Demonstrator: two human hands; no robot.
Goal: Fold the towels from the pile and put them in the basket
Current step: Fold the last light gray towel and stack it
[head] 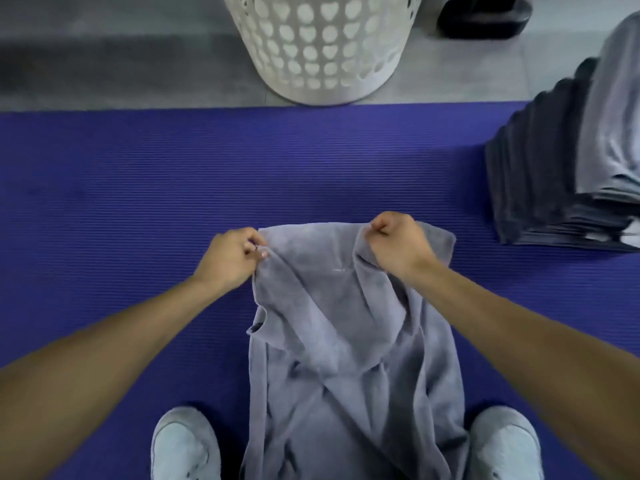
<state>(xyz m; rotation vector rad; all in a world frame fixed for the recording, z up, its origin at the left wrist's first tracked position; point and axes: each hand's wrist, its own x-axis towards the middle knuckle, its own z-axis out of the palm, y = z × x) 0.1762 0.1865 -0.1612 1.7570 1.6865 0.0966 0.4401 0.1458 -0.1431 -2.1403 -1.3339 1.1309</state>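
Observation:
A grey towel (332, 341) hangs crumpled in front of me over the purple mat (138, 188). My left hand (230, 256) pinches its upper left edge. My right hand (398, 242) grips its upper right part, with fingers curled round the cloth. The towel's far edge is stretched between the two hands and its lower part drops down between my shoes. The pile of grey towels (561, 161) stands at the right edge of the mat. The white perforated basket (322, 46) stands on the floor beyond the mat, straight ahead.
My two light shoes (185, 445) (505, 445) stand on the mat at the bottom. A black object (485, 15) lies on the grey tiled floor to the right of the basket. Bare mat stretches to the left and ahead.

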